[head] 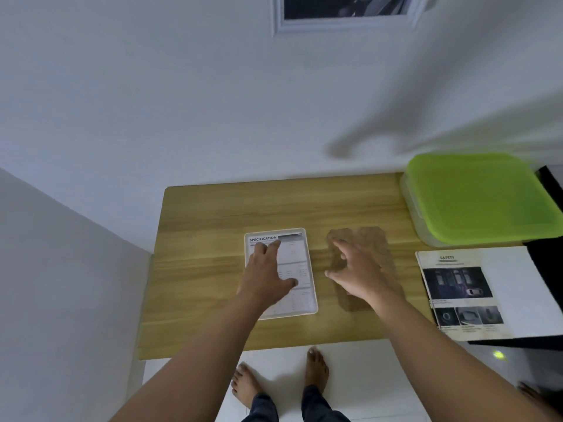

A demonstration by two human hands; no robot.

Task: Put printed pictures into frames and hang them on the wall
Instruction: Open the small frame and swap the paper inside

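- One framed picture [344,7] already hangs on the wall.
- The next one is not done. The printed page [297,263] lies in the white frame [314,300] on the table [207,239]. The brown back board [377,248] lies just beside it, not on yet.
- The left hand [268,269] lies flat on the page, fingers straight.
- The right hand [356,269] is over the back board, fingers spread wide, gripping nothing. I cannot tell if it touches.

left grip [268,274] flat, fingers straight; right grip [358,274] loose, splayed
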